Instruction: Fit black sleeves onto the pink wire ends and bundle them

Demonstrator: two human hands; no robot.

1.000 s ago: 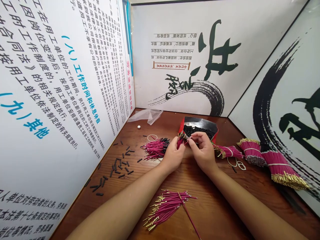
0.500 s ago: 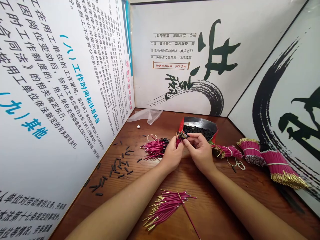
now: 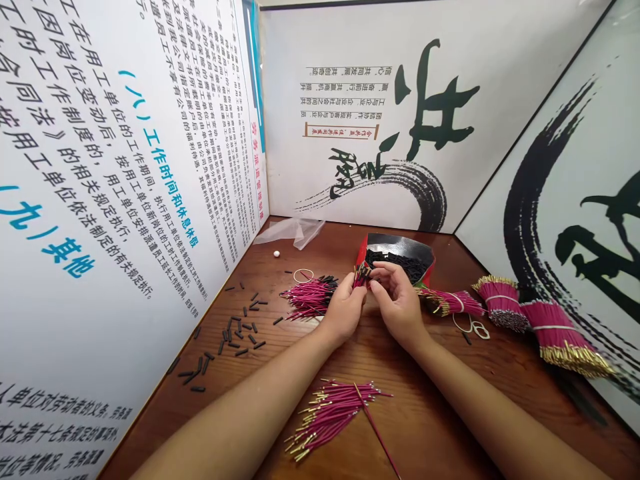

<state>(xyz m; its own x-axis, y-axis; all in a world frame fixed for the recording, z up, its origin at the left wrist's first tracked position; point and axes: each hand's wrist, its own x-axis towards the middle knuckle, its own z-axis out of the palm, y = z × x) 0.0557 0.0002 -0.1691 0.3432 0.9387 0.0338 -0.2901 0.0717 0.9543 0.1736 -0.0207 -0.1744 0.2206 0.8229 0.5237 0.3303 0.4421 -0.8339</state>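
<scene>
My left hand is closed around a small bunch of magenta wires with gold ends; dark pieces show among the tips. Close on its right, my right hand has its fingers bent and their tips at the bunch; what they pinch is too small to make out. Just behind both hands stands a red-rimmed box holding many short black sleeves. To the left of my left hand lies a pile of magenta wires with black sleeves. Loose gold-tipped wires lie between my forearms.
Black sleeves are scattered at the left. Banded wire bundles stand along the right panel, near pale rubber bands. A clear plastic bag lies at the back. Printed panels enclose the wooden table.
My right fingers have shifted slightly at the tips of the bunch, and the dark piece beside them shows less. My left hand keeps its hold almost in place.
</scene>
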